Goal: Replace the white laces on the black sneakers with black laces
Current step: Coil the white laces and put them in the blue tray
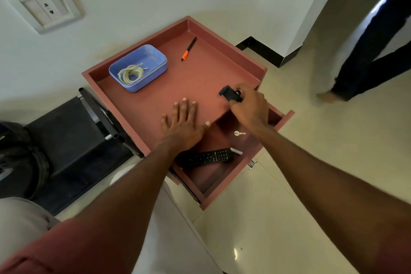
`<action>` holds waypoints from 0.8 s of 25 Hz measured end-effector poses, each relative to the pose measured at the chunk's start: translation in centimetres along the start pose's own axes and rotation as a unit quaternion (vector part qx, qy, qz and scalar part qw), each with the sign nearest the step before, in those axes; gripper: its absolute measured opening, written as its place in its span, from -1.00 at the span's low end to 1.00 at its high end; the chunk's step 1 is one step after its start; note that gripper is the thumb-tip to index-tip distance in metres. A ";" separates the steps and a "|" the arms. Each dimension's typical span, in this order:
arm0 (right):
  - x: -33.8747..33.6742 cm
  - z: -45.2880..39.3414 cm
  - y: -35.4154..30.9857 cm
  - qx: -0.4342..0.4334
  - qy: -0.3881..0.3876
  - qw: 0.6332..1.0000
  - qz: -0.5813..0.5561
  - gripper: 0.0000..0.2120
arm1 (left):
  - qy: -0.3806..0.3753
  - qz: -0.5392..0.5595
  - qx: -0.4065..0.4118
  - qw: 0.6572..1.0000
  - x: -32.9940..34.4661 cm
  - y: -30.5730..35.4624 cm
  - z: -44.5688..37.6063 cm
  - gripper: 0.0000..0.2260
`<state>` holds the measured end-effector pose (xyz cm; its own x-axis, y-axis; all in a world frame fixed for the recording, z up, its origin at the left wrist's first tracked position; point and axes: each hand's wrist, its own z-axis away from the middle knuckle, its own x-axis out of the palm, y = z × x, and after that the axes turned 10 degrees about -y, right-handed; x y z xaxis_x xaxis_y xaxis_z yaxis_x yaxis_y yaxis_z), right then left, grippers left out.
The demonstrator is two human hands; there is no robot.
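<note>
A coil of pale laces (131, 73) lies in a blue plastic tub (155, 62) on the reddish-brown cabinet top (193, 78). My left hand (184, 120) rests flat, fingers spread, on the near edge of that top. My right hand (249, 107) grips a small black object (228, 93) at the top's right side, above the pulled-out drawer (222, 176). I cannot tell what the black object is. No sneakers are in view.
A black and orange pen (189, 49) lies at the back of the top. The drawer holds a black remote (206, 158), a small key (239, 133) and a white marker (236, 151). A black chair (73, 140) stands at the left. A person's legs (369, 64) are at right.
</note>
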<state>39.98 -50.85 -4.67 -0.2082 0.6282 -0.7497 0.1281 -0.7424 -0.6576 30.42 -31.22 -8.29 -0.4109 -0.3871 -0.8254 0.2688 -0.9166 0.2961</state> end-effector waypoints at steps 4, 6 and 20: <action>-0.3 3.3 2.7 0.049 -0.096 0.990 0.088 -0.68 | 0.022 -0.003 0.008 1.000 0.2 0.0 0.4 -0.34; 0.5 3.4 3.4 0.070 -0.169 0.969 0.169 -0.74 | 0.036 -0.010 0.013 0.999 0.3 0.2 0.6 -0.35; 4.3 2.1 2.2 0.082 -0.186 0.954 0.222 -0.82 | 0.034 0.003 0.017 0.999 0.3 0.0 0.2 -0.35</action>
<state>37.32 -50.32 -9.20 -0.5015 0.1393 -0.8539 0.1371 -0.9617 -0.2375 30.12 -31.38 -8.42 -0.3483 -0.3863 -0.8541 0.2405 -0.9175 0.3169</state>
